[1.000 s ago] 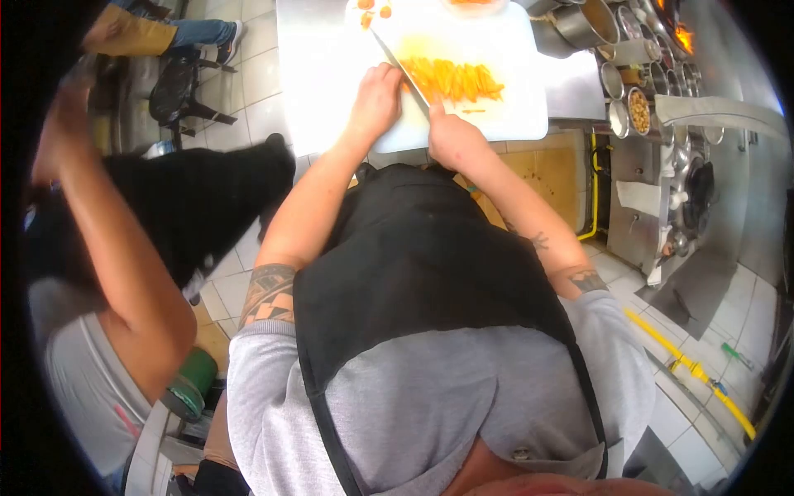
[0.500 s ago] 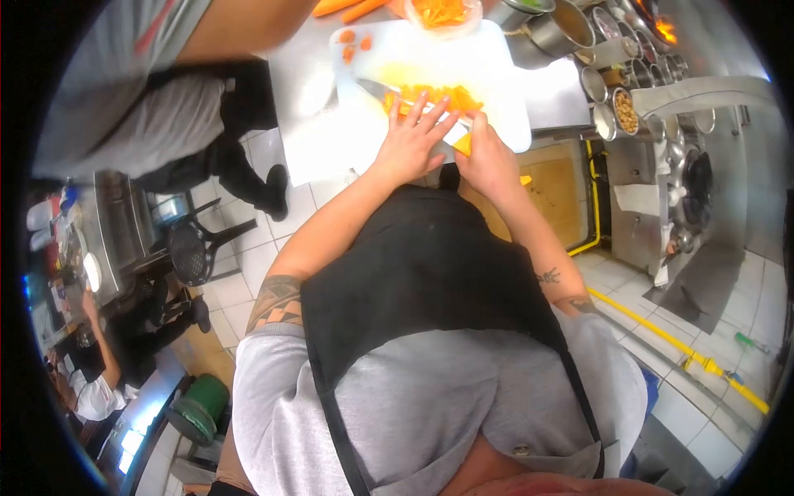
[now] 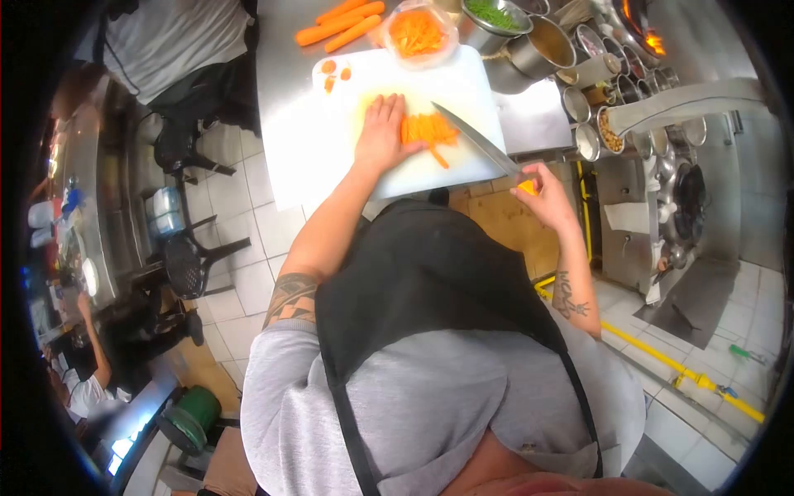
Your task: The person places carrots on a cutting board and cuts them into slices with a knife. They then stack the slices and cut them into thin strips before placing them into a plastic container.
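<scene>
My right hand [image 3: 546, 197] grips a kitchen knife [image 3: 480, 142] by its yellow handle, off the near right edge of the white cutting board [image 3: 475, 83]. The blade points away and to the left, over the board. On the board, my left hand [image 3: 382, 136] lies with fingers stretched out, its thumb side against a heap of cut carrot strips [image 3: 428, 129]. One strip sticks out on the near side of the heap. Several small carrot ends [image 3: 329, 68] sit at the board's far left corner.
Whole carrots [image 3: 343, 25] and a clear tub of shredded carrot [image 3: 418, 35] are behind the board. Metal pots [image 3: 542, 51] stand to the right, near a stove flame [image 3: 653, 41]. A co-worker [image 3: 178, 50] stands at far left, close to black chairs [image 3: 186, 264].
My right hand has drawn the knife back and right, away from the carrot strips. My left hand has shifted from atop the strips to their left side. The co-worker has moved away from the table.
</scene>
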Demonstrator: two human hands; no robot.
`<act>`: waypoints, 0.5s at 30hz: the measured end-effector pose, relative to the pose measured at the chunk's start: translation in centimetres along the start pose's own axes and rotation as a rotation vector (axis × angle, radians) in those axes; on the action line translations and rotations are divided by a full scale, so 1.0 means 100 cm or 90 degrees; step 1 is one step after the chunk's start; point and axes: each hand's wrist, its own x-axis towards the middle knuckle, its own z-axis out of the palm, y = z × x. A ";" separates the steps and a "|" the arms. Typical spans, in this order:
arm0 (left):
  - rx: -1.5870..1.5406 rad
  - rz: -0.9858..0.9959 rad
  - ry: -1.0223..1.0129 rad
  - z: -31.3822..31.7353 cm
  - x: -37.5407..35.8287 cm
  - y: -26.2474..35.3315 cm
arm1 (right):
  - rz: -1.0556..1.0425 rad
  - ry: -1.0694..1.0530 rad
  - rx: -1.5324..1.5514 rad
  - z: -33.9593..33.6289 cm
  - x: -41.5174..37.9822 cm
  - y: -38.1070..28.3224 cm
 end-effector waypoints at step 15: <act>0.128 0.146 -0.080 0.000 0.027 0.048 | 0.079 0.123 0.220 0.032 -0.008 0.032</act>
